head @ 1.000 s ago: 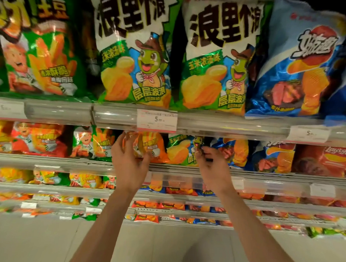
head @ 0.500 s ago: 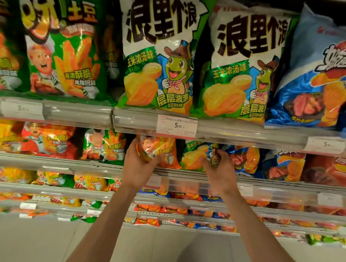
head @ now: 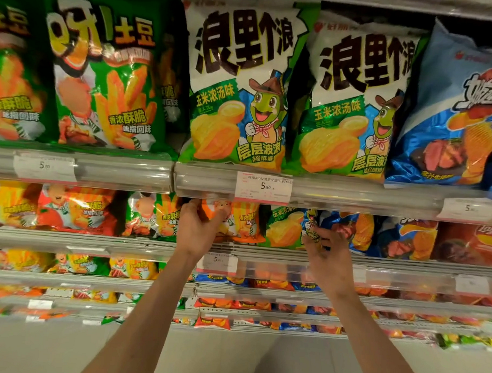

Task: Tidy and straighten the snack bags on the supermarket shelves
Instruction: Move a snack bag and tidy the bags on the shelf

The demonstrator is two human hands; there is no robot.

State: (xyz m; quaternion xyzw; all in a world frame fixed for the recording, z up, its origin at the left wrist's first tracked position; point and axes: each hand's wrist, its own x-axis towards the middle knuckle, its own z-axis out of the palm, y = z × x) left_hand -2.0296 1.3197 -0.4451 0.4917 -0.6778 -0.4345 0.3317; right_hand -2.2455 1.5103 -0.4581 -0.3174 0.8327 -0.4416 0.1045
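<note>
Orange bag (head: 244, 223) sits on the second shelf, gripped at its left edge by the left hand (head: 199, 229). Right of that grip, the right hand (head: 325, 246) pinches a green bag (head: 286, 229) (blue bag (head: 347, 230) crowding beside). Overhead, a price tag (head: 263, 187) overhangs both.

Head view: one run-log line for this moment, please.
left hand: grips orange snack bag | right hand: pinches green corn-soup bag | shelf: second from top | step: straightening

Orange snack bag (head: 244, 223) upright on second shelf (head: 96, 240), green-white bag (head: 286, 229) just right, touching
</note>
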